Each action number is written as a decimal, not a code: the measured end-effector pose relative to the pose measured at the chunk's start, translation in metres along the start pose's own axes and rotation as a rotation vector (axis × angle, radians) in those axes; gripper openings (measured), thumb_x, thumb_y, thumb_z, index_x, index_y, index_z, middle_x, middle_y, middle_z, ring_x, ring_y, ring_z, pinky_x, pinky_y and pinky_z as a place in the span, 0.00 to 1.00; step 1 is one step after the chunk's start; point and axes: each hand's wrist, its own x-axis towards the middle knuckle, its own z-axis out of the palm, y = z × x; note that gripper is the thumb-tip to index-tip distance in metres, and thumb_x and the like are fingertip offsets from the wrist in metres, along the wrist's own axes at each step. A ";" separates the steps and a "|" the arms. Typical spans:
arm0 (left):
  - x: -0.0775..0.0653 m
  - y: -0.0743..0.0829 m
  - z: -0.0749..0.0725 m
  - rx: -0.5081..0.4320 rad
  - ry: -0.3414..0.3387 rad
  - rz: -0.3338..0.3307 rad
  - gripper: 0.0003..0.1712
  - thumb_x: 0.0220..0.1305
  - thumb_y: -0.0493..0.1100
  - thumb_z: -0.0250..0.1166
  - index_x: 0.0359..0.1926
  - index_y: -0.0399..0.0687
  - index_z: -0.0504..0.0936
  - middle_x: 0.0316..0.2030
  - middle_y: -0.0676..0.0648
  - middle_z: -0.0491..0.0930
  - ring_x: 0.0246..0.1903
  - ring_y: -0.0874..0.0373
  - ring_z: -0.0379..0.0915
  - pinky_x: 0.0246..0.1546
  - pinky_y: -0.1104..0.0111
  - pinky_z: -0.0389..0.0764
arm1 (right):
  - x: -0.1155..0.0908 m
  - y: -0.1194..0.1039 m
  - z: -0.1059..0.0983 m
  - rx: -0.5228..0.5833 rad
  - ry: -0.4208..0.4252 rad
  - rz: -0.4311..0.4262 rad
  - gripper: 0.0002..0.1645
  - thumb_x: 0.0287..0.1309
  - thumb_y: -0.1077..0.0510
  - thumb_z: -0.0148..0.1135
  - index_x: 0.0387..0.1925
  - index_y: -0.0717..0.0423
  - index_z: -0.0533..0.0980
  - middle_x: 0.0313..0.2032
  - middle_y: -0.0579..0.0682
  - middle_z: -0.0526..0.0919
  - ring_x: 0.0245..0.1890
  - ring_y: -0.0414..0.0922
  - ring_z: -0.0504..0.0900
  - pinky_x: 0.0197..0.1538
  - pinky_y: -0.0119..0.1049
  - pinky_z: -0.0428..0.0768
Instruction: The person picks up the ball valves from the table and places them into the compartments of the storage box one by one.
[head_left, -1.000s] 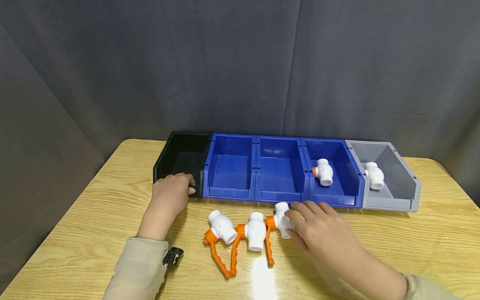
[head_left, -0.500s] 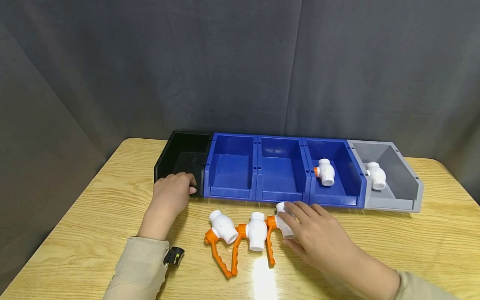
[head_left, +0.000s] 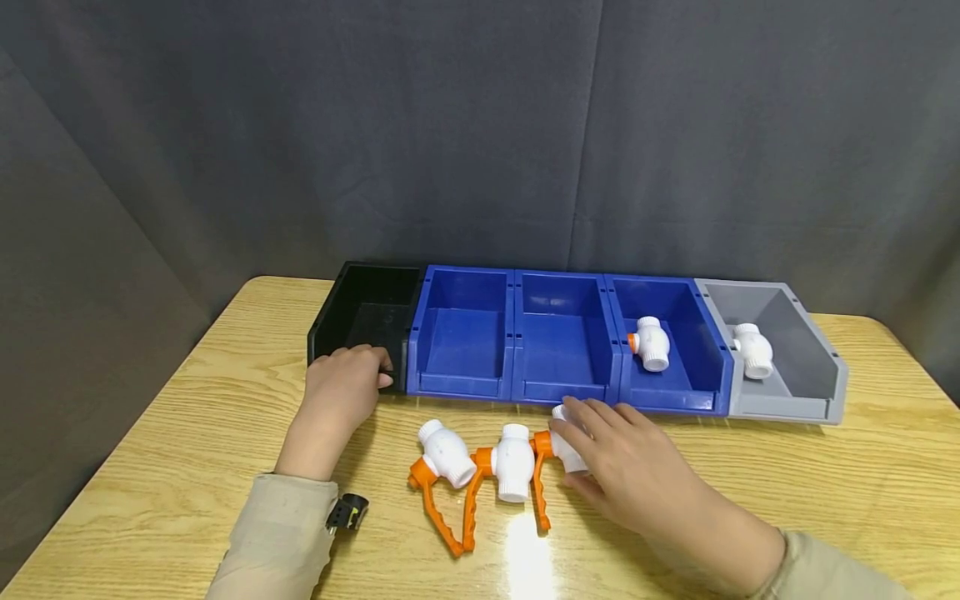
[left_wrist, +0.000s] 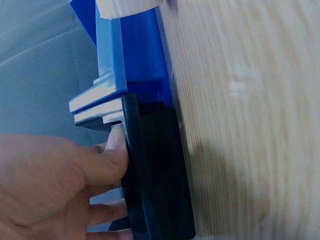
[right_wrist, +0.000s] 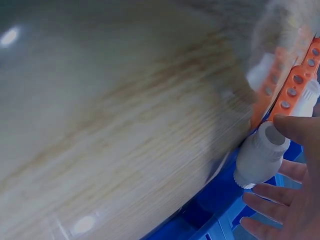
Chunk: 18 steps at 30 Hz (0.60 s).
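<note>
Clearly, the right hand [head_left: 637,471] had the work: its thumb and index finger lay round the white plastic ball valve with the ridged orange lever [head_left: 570,457], seemingly pinching it, while the other fingers spread loosely beside the body. How firmly the thumb pressed could not be told. That valve was on the wood-grain table [head_left: 225,433], rightmost of three, just in front of the row of blue plastic bins [head_left: 459,386]. A hold on the thick round body looked surer than one on the lever — and a straight lift looked cleaner than a sideways pull, since the lever lay close beside the white-and-orange middle valve [head_left: 514,462] and might have dragged it along. Keeping the fingertips high seemed wise too, with the bins' front lip so near. Meanwhile the left hand [head_left: 345,383] pinched the front edge of the black plastic bin [left_wrist: 157,180], thumb at the rim — a useful brace, probably, should something bump the row.
</note>
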 end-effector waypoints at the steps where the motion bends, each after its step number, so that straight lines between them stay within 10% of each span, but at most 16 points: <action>1: 0.000 0.000 0.000 -0.001 -0.001 0.000 0.09 0.68 0.43 0.64 0.44 0.42 0.84 0.42 0.41 0.84 0.42 0.41 0.78 0.44 0.48 0.76 | 0.000 0.000 0.000 0.002 -0.002 0.000 0.36 0.51 0.43 0.74 0.58 0.56 0.76 0.59 0.59 0.77 0.52 0.56 0.80 0.50 0.52 0.80; 18: 0.000 0.000 -0.001 -0.001 -0.011 0.003 0.10 0.68 0.43 0.64 0.45 0.42 0.84 0.43 0.40 0.84 0.44 0.40 0.78 0.45 0.47 0.76 | 0.007 0.000 0.004 0.042 0.005 -0.032 0.34 0.44 0.49 0.78 0.52 0.58 0.78 0.55 0.59 0.77 0.53 0.56 0.77 0.51 0.50 0.78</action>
